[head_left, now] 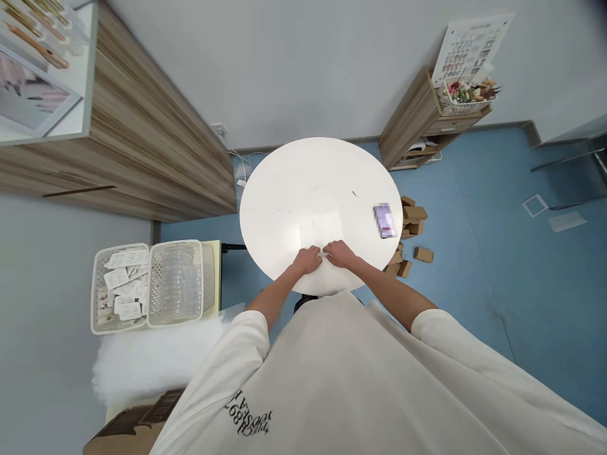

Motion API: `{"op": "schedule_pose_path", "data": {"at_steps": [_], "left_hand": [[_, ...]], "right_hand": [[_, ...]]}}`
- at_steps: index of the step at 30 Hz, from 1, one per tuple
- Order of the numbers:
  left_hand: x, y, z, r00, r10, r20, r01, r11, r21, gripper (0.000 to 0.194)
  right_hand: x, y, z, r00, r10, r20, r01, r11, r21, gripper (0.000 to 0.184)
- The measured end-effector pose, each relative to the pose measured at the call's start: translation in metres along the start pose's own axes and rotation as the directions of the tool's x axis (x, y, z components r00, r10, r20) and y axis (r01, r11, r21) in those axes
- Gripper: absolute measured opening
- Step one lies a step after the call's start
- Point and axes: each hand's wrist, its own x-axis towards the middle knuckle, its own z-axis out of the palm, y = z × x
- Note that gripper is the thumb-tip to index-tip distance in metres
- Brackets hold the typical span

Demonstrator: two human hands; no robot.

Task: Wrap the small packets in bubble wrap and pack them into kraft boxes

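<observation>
My left hand [308, 260] and my right hand [339, 254] are close together over the near part of a round white table [279, 183]. Their fingers are curled in and nearly meet. Between the fingertips is a small whitish piece [324, 254], pinched from both sides. It is pale against the pale tabletop, so its kind cannot be made out. A blurred purple, phone-like object [384, 220] lies on the table to the right of my right hand.
Two white baskets stand at left, one with white cards [127, 278], one with clear plastic pieces [175, 281]. White fluffy wrapping [152, 357] lies below them. Small cardboard boxes [414, 215] are on the floor right of the table. Wooden cabinets [156, 120] flank the wall.
</observation>
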Motion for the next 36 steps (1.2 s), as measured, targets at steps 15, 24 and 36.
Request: {"op": "schedule_pose_path", "data": {"at_steps": [15,24,36], "left_hand": [[0.006,0.016,0.011,0.974,0.029,-0.226,0.028,0.97,0.243,0.061],[0.018,0.02,0.008,0.988,0.026,-0.153,-0.003,0.989,0.145,0.063],[0.007,-0.005,0.006,0.795,-0.565,-0.222,0.473,0.805,-0.359,0.048]], "right_hand": [[0.053,0.027,0.007,0.964,0.2,-0.173,-0.189,0.979,0.077,0.045],[0.007,0.019,0.028,0.793,0.544,-0.274,-0.484,0.836,0.258,0.048],[0.014,-0.004,0.025,0.986,0.156,-0.059,-0.158,0.987,-0.04,0.058]]}}
